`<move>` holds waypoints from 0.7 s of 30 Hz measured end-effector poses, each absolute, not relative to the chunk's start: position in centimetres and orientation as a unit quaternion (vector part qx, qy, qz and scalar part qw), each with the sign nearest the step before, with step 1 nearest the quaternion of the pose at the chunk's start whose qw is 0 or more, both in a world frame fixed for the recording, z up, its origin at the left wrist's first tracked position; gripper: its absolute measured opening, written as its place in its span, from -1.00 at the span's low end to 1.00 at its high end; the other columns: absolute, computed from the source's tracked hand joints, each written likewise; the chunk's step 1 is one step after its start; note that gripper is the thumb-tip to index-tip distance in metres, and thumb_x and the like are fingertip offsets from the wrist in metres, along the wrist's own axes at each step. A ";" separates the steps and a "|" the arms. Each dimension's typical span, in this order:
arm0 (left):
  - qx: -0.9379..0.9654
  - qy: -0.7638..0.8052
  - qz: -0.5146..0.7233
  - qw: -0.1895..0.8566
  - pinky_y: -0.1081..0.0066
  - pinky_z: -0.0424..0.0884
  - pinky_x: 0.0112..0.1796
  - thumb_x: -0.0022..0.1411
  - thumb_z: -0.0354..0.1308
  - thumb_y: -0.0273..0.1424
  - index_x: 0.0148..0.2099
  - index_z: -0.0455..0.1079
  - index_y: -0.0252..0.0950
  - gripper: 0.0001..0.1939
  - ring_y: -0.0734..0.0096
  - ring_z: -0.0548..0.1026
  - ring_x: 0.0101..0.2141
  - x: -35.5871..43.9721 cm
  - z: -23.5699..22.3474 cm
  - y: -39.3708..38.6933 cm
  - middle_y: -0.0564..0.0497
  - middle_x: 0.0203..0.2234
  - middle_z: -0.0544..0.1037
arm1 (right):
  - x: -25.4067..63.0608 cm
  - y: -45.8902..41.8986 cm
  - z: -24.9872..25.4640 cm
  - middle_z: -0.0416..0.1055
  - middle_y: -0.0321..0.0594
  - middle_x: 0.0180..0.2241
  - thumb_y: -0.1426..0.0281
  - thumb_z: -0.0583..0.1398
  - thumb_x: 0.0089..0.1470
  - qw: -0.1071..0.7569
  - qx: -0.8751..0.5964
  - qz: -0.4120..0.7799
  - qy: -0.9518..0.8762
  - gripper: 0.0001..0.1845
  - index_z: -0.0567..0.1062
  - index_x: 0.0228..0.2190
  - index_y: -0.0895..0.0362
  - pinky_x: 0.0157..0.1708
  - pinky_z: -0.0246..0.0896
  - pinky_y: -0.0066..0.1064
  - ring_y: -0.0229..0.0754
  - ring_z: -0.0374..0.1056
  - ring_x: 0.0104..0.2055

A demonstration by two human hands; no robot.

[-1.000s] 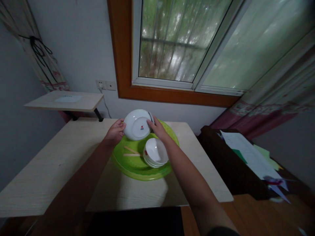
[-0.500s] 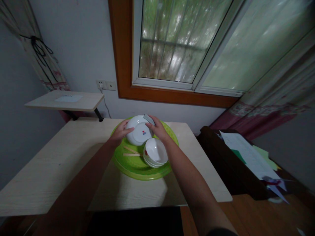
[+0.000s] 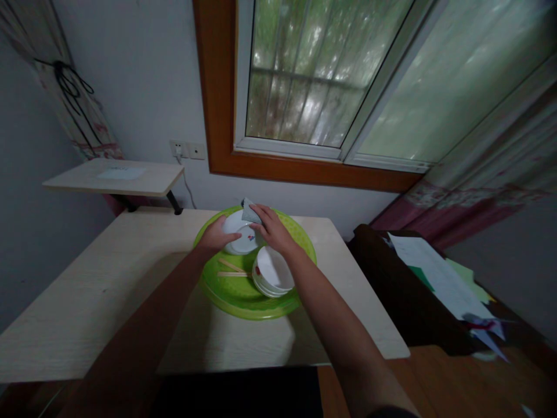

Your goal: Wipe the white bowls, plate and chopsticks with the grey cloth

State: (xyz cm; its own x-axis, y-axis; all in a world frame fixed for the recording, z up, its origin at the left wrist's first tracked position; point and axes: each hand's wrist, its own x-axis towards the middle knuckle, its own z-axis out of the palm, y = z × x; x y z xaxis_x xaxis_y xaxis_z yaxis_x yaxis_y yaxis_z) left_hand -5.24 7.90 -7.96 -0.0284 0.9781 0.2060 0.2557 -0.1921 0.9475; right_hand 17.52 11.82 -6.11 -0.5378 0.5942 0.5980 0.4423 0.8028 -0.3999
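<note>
A white plate with a small red and blue mark lies bottom up on the far part of a round green tray. My left hand rests on its left rim, fingers curled over the edge. My right hand is closed on a small grey cloth and presses it against the plate's far right side. Just in front of my right wrist stands a short stack of white bowls. A pair of wooden chopsticks lies on the tray to the left of the bowls.
The tray sits on a pale wooden table below a window. A small raised shelf stands at the far left. To the right, a dark cabinet holds loose papers. A wall socket is behind the table.
The plate, held tilted up a second ago, has come down onto the tray. My right hand has moved the cloth left along the plate's far edge. My left hand now lies over the rim.
</note>
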 end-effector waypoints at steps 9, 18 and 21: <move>0.592 0.544 0.491 0.335 0.19 0.42 -0.10 -0.18 0.44 -0.32 -0.09 0.44 -0.27 -0.47 0.14 0.52 -0.21 -4.9 -7.9 7.8 -0.06 -0.22 0.58 | 16.7 11.2 -5.8 0.04 -0.15 0.40 0.32 -0.01 0.38 0.338 -0.285 0.062 -0.895 -0.44 0.13 0.36 -0.02 0.38 -0.05 -0.04 -0.09 -0.03 0.43; 0.587 0.517 0.520 0.342 0.28 0.41 -0.15 -0.13 0.40 -0.31 -0.07 0.41 -0.26 -0.48 0.17 0.51 -0.19 -4.9 -8.3 7.8 -0.05 -0.21 0.58 | 15.2 8.8 -4.0 0.02 -0.25 0.40 0.28 0.00 0.38 0.286 -0.235 0.027 -0.929 -0.47 0.18 0.33 -0.05 0.41 -0.22 0.10 -0.08 -0.20 0.48; 0.557 0.556 0.525 0.324 0.28 0.39 -0.18 -0.14 0.42 -0.28 -0.12 0.40 -0.26 -0.50 0.19 0.49 -0.24 -5.0 -7.5 7.4 -0.03 -0.25 0.56 | 15.7 9.8 -4.9 -0.03 -0.15 0.41 0.19 0.00 0.38 0.336 -0.289 0.066 -0.894 -0.42 0.16 0.35 0.05 0.42 -0.15 0.00 -0.08 -0.18 0.47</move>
